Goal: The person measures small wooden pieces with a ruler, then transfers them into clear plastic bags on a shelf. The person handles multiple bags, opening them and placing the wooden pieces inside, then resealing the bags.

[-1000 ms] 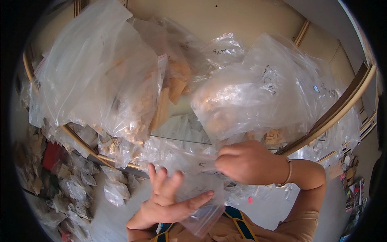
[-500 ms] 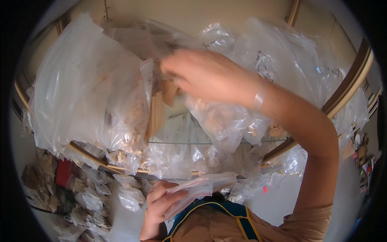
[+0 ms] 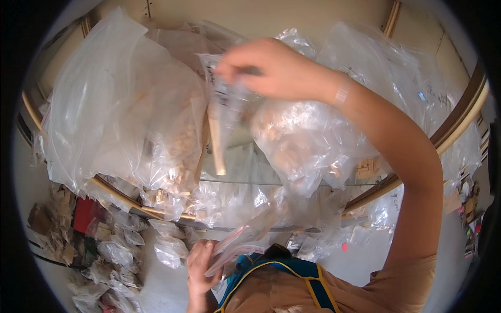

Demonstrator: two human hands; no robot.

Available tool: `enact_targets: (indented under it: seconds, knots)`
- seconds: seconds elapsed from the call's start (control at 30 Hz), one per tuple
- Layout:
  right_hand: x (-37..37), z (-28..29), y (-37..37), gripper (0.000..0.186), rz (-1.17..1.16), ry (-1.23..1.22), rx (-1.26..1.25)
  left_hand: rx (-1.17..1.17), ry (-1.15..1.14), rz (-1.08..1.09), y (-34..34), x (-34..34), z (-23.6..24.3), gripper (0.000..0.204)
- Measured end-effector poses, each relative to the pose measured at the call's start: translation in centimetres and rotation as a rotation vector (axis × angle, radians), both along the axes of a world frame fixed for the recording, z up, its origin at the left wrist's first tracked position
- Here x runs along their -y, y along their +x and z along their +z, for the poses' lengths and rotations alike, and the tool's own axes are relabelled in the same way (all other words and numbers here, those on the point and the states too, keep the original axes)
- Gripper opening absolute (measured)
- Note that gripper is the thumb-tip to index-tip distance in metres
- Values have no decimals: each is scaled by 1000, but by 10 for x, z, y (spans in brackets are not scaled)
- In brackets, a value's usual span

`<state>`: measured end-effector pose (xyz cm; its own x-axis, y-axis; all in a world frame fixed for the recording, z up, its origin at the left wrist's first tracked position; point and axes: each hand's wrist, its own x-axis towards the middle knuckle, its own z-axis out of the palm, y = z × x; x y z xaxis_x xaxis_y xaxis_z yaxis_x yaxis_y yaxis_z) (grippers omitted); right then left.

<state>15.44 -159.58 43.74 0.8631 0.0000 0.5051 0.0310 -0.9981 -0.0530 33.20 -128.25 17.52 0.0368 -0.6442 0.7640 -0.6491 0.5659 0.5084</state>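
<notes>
My right hand (image 3: 271,68) is raised over a round shelf piled with clear plastic bags. It pinches the top of a narrow clear bag (image 3: 223,112) with a long pale wooden stick inside, which hangs down between the piled bags. My left hand (image 3: 201,266) is low, close to my chest, and holds a small clear zip bag (image 3: 235,250) with a pink seal strip. A large clear bag of small wooden pieces (image 3: 130,125) lies left of the hanging bag. Another full bag (image 3: 297,141) lies right of it.
The round glass shelf has a wooden rim (image 3: 417,156) that curves across the right side. Several small filled bags (image 3: 109,250) lie on the floor at lower left beside a red object (image 3: 83,214). More small bags (image 3: 313,248) lie below the shelf.
My right hand rose from the lower bags to the top of the pile and lifted the narrow bag with the stick. My left hand dropped toward my chest, holding the small zip bag.
</notes>
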Motion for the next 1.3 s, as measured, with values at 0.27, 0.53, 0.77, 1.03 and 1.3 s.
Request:
enact_targets:
  seconds: [0.27,0.53,0.77,1.03,1.3]
  knots:
    - [-34,-30,-131,17,-330,147,-200,83,181,-155,-5,22,-13,87]
    - [-47,-38,-153,17,-447,216,-216,50,167,-259,-9,42,-8,82]
    - [-50,-35,-151,16,-458,161,-205,1,93,-311,-8,53,7,69]
    - [-57,-33,-146,11,-497,-53,-292,81,-27,-252,-10,87,52,46]
    - [-75,9,-117,11,-669,-238,-555,-54,-9,-375,-45,167,65,39]
